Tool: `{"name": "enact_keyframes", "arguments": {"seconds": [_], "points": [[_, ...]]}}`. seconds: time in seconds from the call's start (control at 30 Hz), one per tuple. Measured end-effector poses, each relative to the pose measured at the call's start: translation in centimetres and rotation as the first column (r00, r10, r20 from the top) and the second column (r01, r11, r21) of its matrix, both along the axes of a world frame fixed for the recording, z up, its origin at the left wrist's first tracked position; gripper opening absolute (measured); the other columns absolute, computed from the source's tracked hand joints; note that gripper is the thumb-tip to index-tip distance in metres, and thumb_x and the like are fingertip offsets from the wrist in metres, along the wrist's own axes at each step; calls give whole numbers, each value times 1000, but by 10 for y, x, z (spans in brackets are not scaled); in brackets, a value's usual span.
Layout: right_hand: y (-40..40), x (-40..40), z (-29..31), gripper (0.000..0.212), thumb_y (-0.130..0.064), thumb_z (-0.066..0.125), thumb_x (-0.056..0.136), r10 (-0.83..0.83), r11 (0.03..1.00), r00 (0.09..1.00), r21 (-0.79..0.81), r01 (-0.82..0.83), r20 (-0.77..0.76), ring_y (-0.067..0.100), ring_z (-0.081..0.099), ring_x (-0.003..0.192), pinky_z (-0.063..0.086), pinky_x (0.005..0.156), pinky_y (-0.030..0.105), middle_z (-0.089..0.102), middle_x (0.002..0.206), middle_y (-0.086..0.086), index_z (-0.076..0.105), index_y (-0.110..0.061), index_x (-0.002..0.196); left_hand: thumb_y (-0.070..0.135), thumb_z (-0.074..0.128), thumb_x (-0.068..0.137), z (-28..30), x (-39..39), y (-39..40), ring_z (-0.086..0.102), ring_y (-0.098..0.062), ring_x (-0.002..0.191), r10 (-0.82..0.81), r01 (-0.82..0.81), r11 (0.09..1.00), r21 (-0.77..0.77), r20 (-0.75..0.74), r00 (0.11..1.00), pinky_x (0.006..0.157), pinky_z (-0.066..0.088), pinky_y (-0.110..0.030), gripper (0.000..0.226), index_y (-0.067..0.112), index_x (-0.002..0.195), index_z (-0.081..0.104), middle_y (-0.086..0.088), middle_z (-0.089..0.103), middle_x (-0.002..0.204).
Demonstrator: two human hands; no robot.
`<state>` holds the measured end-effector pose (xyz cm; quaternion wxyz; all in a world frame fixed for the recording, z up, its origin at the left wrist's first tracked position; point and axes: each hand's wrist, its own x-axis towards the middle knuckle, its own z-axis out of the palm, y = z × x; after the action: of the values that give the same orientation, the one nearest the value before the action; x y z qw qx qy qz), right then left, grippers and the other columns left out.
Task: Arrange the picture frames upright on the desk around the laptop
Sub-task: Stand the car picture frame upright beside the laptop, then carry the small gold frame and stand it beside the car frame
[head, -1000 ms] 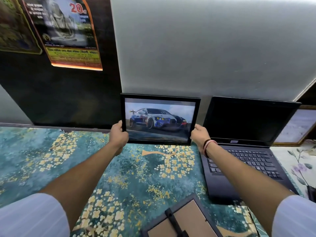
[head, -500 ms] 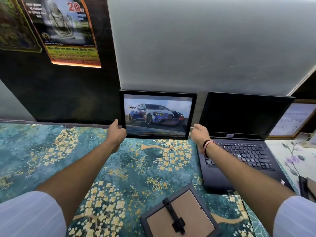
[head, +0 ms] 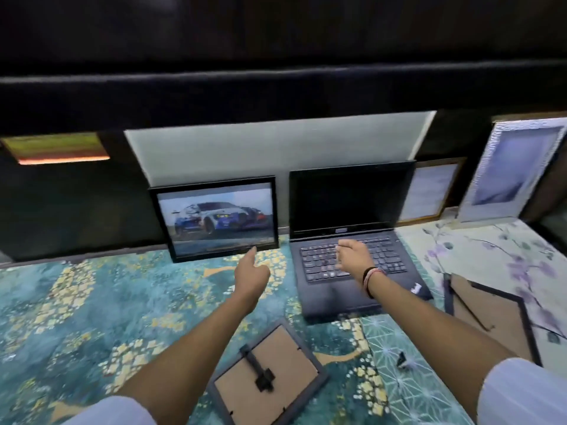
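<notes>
A black-framed car picture (head: 214, 217) stands upright against the wall, just left of the open black laptop (head: 352, 228). My left hand (head: 250, 274) hovers in front of the car frame's lower right corner, fingers apart, holding nothing. My right hand (head: 352, 253) is above the laptop keyboard, open and empty. A small frame (head: 267, 375) lies face down near me, its stand showing. A larger face-down frame (head: 487, 314) lies at the right. Two frames stand right of the laptop: a gold-edged frame (head: 429, 191) and a white frame (head: 512, 167).
The desk is covered with a teal and yellow patterned cloth (head: 92, 302) on the left and a pale floral cloth (head: 491, 250) on the right. A small dark clip (head: 402, 361) lies near the front. A dark wall panel rises behind the desk.
Both hands have let go of the car frame and drawn back; it now stands on its own against the wall. The camera has tilted down and to the right.
</notes>
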<state>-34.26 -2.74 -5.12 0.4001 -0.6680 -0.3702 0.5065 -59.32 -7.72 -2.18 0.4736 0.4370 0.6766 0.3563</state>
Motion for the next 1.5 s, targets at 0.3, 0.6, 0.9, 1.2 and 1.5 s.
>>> {"name": "enact_keyframes", "arguments": {"seconds": [0.3,0.6,0.9,1.2,1.5], "points": [[-2,195,32,13,-5,46,93,-164,985,984,43,167,-64,20,48,70,43,63,36,52,79,8,59,-2,94,-15,47,88,14,216,25,50,-18,139,-263,262,964,53,5,965,98,49,-24,70,5,155,39,-10,44,158],[33,346,30,29,-2,43,95,-115,991,992,59,118,-59,23,50,90,43,73,37,57,107,10,62,-7,116,-22,46,86,32,380,61,68,-17,111,-333,332,943,30,65,941,83,53,-16,50,-1,130,59,2,75,106],[115,387,19,62,1,37,84,221,970,975,92,-224,37,23,59,122,47,108,44,65,132,-2,52,-22,139,-10,55,80,25,446,143,61,-23,118,-205,206,978,-14,63,977,86,51,-31,68,16,141,45,-2,65,134],[148,384,35,77,-3,38,96,170,984,985,-64,-167,39,35,29,147,28,118,42,19,165,12,-2,-19,160,-9,48,90,20,476,174,50,-9,74,-26,31,989,-142,35,999,83,47,-35,86,9,162,5,3,54,88],[132,386,28,82,-4,39,86,152,985,988,-83,-155,-38,32,35,141,31,117,48,31,158,8,6,-17,159,-17,48,82,30,481,154,29,-39,147,-3,39,966,-254,143,990,119,28,-48,97,10,161,-4,-12,26,165]]}}
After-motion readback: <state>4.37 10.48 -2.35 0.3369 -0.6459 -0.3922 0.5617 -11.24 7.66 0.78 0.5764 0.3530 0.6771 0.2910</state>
